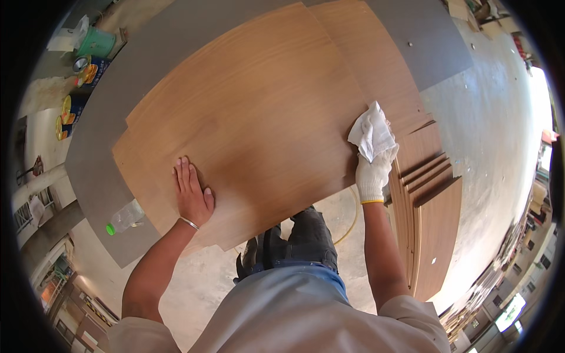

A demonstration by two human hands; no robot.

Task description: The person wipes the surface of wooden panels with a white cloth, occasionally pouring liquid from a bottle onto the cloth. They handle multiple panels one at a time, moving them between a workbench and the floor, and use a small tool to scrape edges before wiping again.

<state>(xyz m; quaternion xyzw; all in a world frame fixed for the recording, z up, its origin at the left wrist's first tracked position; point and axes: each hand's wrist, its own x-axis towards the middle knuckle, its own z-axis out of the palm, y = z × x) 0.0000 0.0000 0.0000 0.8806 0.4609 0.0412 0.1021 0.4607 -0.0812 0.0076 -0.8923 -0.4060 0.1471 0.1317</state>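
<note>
A wide brown wood-grain panel [265,106] lies in front of me, on top of other panels. My left hand [193,191] is bare, with a bracelet at the wrist, and rests flat on the panel's near left part with its fingers stretched out. On my right hand [373,170] is a white knit glove with a yellow cuff edge. It holds a crumpled white cloth [372,130] against the panel's right side; the cloth hides the fingertips.
A grey board [100,182] extends under the panels. A clear bottle with a green cap [125,217] lies on it at the left. Narrower wood-grain panels [435,235] are stacked at my right. Tins [70,115] and a green bucket [96,43] stand far left.
</note>
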